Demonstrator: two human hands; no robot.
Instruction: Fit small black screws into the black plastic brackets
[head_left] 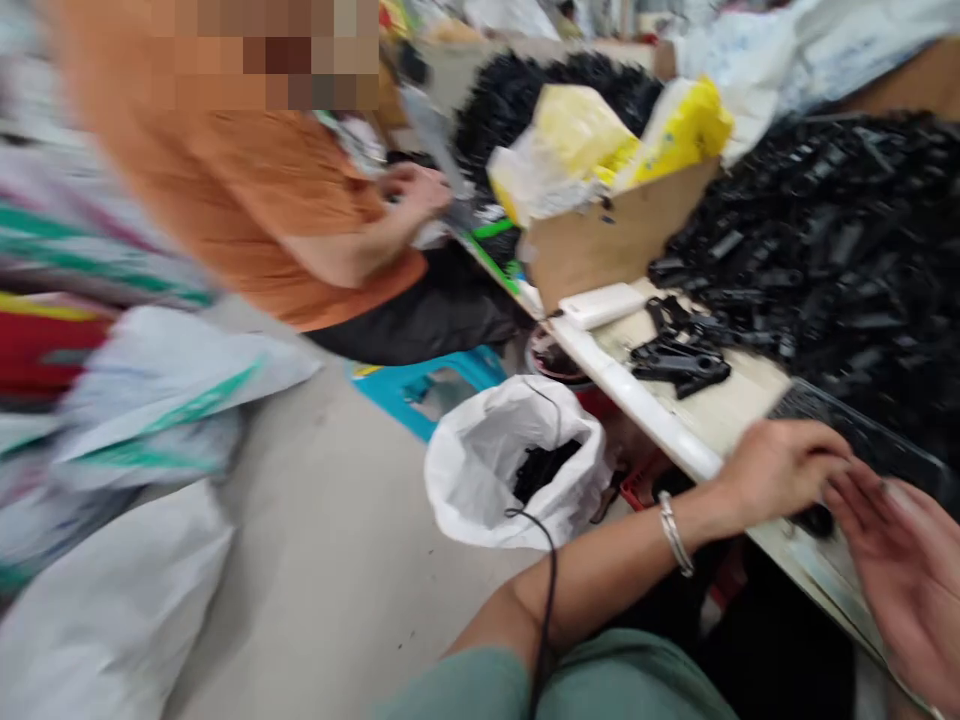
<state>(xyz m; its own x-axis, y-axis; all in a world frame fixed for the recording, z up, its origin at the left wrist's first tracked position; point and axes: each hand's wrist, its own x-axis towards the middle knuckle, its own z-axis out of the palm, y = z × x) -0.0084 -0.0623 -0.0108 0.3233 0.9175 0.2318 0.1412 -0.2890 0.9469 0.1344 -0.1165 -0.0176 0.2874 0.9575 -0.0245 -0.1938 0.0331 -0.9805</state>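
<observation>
Over the table edge at the right, my left hand has its thumb and fingers pinched together, a silver bangle on its wrist. Its fingertips meet those of my right hand, whose fingers are pressed together, with the palm partly in view. Whatever lies between the fingertips is too small and blurred to make out. Just beyond my hands sits a dark, clear-edged tray. A large heap of black plastic parts rises behind it. Several similar black parts lie apart on the tabletop, left of the heap.
A white sack with black pieces inside stands on the floor by the table. A co-worker in an orange shirt sits at the far left side. A cardboard divider, a white box and full sacks are around.
</observation>
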